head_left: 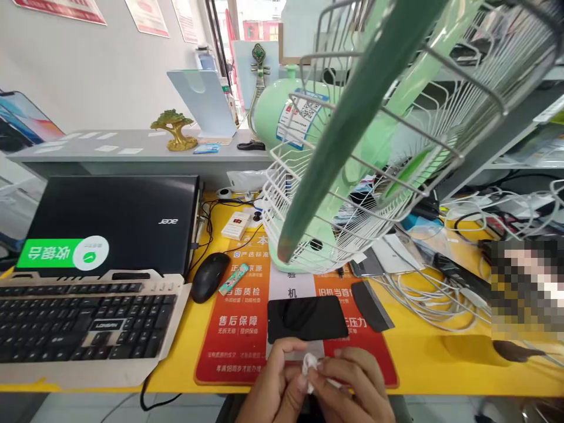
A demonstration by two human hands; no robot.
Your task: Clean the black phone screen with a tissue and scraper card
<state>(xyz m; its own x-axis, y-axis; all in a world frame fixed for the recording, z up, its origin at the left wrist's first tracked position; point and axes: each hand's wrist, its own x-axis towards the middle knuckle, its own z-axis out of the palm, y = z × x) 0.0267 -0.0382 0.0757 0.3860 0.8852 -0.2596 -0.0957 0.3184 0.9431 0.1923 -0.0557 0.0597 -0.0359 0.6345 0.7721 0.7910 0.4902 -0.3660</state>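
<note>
My left hand and my right hand meet at the front edge of the desk, fingers closed in a pinch. Between them is a small crumpled white tissue, gripped from both sides and partly covered by the fingertips. Just beyond the hands a phone lies flat with its dark screen up. Under the phone spreads a red and orange printed mat. A dark flat strip rests to the right of the phone.
A green fan with a wire cage stands close behind the mat. On the left are a mouse, a keyboard and a black laptop. Tangled white cables cover the right side. A small green packet lies beside the mouse.
</note>
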